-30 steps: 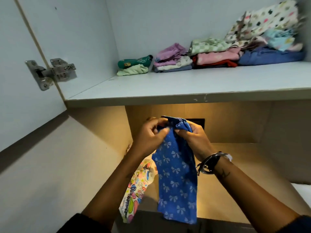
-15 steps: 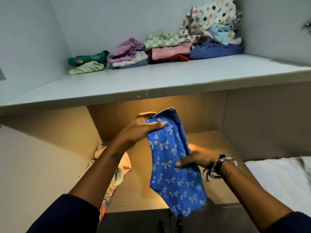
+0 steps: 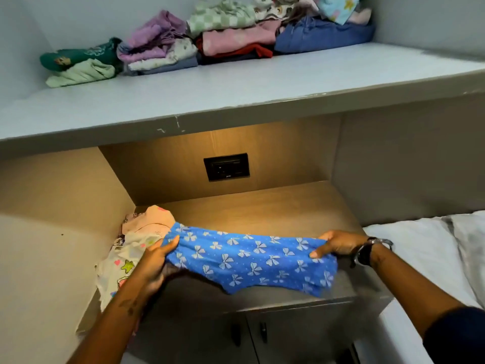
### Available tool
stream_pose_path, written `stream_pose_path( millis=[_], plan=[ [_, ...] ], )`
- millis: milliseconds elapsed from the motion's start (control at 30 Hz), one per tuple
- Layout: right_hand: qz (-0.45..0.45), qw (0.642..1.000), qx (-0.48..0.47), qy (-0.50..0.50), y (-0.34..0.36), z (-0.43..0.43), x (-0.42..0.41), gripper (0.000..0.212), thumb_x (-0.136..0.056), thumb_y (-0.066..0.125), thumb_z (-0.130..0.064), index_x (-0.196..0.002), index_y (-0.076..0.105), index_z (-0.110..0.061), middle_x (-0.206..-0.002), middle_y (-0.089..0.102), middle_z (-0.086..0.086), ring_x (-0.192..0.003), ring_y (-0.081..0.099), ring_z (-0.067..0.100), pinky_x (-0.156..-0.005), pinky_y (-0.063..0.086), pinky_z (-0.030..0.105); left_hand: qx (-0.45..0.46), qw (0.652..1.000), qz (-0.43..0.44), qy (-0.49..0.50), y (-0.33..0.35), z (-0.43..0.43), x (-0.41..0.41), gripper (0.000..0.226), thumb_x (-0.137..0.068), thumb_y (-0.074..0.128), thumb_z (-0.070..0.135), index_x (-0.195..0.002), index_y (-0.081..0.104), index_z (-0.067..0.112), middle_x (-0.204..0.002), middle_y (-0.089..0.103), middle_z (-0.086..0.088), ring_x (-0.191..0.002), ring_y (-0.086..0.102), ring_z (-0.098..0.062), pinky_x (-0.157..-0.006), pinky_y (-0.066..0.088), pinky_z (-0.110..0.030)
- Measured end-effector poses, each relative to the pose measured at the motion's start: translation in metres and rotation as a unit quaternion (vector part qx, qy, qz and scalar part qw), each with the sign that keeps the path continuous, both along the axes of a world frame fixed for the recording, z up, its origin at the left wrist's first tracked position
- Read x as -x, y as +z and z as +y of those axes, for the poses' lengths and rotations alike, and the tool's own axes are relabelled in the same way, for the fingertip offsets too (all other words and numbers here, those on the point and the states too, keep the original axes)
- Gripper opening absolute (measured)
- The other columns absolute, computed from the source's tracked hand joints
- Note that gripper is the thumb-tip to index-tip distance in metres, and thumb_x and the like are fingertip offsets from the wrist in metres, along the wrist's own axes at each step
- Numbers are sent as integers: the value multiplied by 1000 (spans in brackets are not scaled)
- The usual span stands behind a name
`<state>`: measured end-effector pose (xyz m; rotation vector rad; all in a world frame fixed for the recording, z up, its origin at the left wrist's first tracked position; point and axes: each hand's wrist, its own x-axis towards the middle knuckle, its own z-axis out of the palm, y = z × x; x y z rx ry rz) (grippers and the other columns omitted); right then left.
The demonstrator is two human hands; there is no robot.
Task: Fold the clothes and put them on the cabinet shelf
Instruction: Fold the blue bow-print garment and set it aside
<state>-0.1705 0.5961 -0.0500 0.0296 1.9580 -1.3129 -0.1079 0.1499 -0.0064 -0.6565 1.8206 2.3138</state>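
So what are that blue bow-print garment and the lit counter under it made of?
Blue garment: thin, soft knit, probably cotton; it sags and stretches between both hands. Counter: matte wood-grain board, likely laminate; faint grain lines show.

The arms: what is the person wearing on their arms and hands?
Both hands, the left hand and right hand, are bare, no gloves. The right wrist has a dark watch with a shiny metal band. A dark navy sleeve is pushed up the right arm. The left forearm has a small dark marking.

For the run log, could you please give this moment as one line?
stage: folding | left hand grip: blue bow-print garment | right hand grip: same | shelf: folded stacks
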Motion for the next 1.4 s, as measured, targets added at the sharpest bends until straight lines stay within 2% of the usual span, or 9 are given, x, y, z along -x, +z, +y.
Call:
stream_pose_path(
  millis=[133,300,400,667,867,1000,1133,1267,1400],
  plan=[
    [51,992,-90,-74,1,-8,27,31,-56,92,-19,-62,64,-9,-64,68,11,-56,64,22,-56,51,26,73,994,-72,34,-51,3,-13,16,-95,57,15,-111,58,12,-107,71,-15,-91,70,-30,-56,59,-38],
    [227,943,-165,-180,-27,-42,34,45,-74,79,-5,-52,42,-18,-57,43,4,-59,43,20,-60,39,35,124,988,-49,74,-75,15,-9,23,-98,55,19,-119,57,12,-101,72,-15,-85,71,-31,-58,60,-40],
    [315,900,-210,-218,-33,-60,25,13,-79,71,-7,-81,62,-15,-89,62,9,-87,58,29,-81,50,42,149,983,-18,109,-73,19,-1,25,-99,54,19,-122,55,12,-110,69,-17,-95,69,-35,-77,59,-53],
    [381,830,-406,38,-59,-84,-17,60,-97,40,-47,-151,21,-28,-163,9,3,-149,10,26,-119,11,49,179,973,-71,126,-72,20,10,21,-97,55,18,-114,56,7,-101,69,-17,-91,68,-38,-81,56,-62],
    [303,862,-398,80,-69,-79,-25,59,-101,22,-50,-154,7,-29,-164,-5,-1,-150,-6,23,-120,-1,48,380,911,57,150,-22,62,16,10,-95,60,17,-91,62,9,-81,65,-5,-77,66,-27,-52,47,-25],
    [292,927,-234,-35,-62,-71,-29,51,-103,35,-33,-152,23,-23,-164,9,-2,-150,2,15,-122,-4,41,390,913,104,67,-2,143,19,9,-94,58,20,-86,63,20,-71,64,-3,-63,60,-20,-55,54,-39],
    [262,931,-6,-255,-51,-56,-41,37,-101,44,-9,-137,50,-9,-151,41,7,-134,40,15,-112,30,28,368,913,60,-165,-11,224,5,33,-89,60,47,-105,63,18,-96,70,-1,-86,67,-21,-78,59,-43],
    [350,877,-96,-315,-45,-38,-46,24,-99,47,-10,-115,64,-4,-122,64,15,-109,59,26,-99,46,37,382,893,-35,-236,-24,241,-6,90,-86,45,71,-155,13,21,-157,34,-7,-140,38,-31,-111,34,-47],
    [423,849,-203,-242,-38,-45,-53,26,-96,52,-19,-116,65,-7,-129,61,13,-120,53,28,-106,41,45,312,944,33,-106,-30,198,-5,37,-101,40,40,-102,62,10,-101,68,-14,-86,66,-28,-84,55,-54]
  ],
)
